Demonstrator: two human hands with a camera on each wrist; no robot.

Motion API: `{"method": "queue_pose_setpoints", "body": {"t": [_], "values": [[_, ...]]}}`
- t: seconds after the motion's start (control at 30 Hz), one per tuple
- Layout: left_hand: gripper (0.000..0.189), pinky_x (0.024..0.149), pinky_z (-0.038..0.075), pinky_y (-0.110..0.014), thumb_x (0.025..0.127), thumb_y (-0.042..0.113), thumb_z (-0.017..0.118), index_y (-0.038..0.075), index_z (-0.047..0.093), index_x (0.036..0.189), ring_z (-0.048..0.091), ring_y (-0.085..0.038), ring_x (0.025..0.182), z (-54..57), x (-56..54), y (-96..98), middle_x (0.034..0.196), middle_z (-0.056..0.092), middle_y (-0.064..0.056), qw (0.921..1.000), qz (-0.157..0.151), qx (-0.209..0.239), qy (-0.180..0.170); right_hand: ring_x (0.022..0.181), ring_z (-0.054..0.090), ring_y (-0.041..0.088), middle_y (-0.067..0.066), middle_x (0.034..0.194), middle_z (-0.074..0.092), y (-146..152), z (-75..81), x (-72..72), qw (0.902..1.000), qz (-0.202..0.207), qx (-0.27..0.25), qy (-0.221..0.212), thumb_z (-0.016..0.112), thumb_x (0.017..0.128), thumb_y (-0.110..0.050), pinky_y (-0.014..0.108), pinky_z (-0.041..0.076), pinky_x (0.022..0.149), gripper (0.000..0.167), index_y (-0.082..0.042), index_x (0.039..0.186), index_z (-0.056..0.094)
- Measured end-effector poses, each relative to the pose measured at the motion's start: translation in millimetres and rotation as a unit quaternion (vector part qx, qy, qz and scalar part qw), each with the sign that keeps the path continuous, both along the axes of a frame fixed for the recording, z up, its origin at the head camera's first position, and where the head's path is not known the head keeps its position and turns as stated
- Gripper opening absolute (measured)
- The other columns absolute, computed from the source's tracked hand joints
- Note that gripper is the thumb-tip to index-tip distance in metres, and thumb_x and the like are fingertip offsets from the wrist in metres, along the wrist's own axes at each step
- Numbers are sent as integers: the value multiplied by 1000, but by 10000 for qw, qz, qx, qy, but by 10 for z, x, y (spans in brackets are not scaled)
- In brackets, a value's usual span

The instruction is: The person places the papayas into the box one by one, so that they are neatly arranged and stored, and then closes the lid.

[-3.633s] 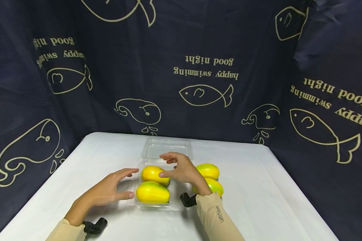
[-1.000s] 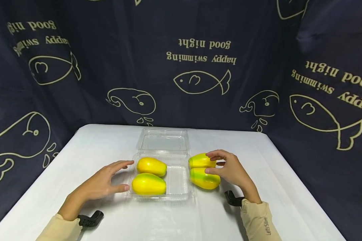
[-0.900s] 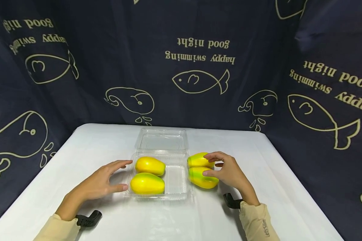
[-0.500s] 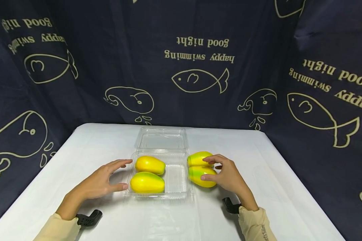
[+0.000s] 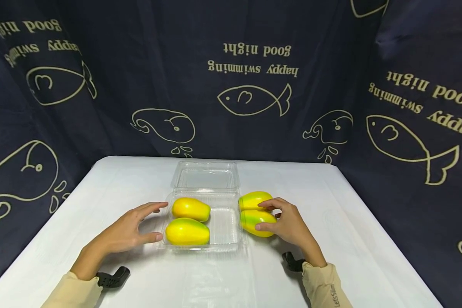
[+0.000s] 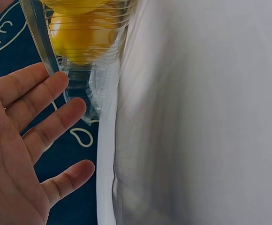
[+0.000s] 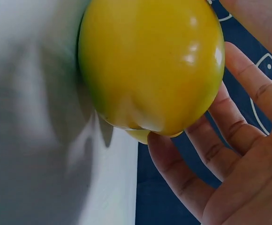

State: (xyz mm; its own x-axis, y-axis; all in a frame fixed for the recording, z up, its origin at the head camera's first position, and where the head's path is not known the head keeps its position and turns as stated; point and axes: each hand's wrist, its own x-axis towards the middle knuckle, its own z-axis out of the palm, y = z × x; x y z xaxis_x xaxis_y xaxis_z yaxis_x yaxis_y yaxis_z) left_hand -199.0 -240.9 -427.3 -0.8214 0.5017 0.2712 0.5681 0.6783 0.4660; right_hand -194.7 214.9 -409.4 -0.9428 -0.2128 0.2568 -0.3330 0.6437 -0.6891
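Yellow-green fruits (image 5: 251, 220) on a white tabletop (image 5: 350, 265), navy fish-print curtain (image 5: 262, 137) behind, both hands (image 5: 125, 231) (image 5: 290, 224) loosely spread.

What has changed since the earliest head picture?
The right hand has moved rightward from over the clear container to the nearer outside fruit, fingers about it; whether it grips firmly can't be told. Unchanged: left hand at the container's left, two fruits inside, lid open.

Right half of clear container (image 5: 223, 229) open from above; two outside fruits (image 5: 250, 220) block right side.
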Motion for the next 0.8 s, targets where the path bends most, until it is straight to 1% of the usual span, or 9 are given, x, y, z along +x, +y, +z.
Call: {"method": "queue_pose_setpoints", "body": {"t": [0.27, 0.53, 0.8], "values": [[78, 103, 46, -60, 85, 50, 76, 18, 47, 150, 57, -29, 129, 20, 12, -16, 150, 52, -2, 10000, 7, 73, -57, 102, 62, 13, -6, 115, 68, -31, -43, -24, 9999, -25, -20, -111, 95, 64, -38, 28, 57, 83, 57, -24, 114, 72], [78, 103, 47, -58, 85, 51, 75, 19, 47, 150, 57, -26, 129, 5, 1, -16, 150, 51, 2, 10000, 32, 38, 12, 105, 62, 15, -4, 118, 68, -38, -43, -31, 9999, -69, 64, -115, 96, 62, -38, 30, 57, 84, 59, -23, 114, 72], [78, 102, 47, -58, 84, 52, 76, 20, 47, 149, 58, -25, 127, -5, 2, -11, 148, 53, 2, 10000, 9, 58, -32, 107, 62, 14, -9, 117, 67, -30, -67, -18, 9995, -83, 221, -188, 97, 60, -36, 29, 56, 85, 59, -27, 113, 72]]}}
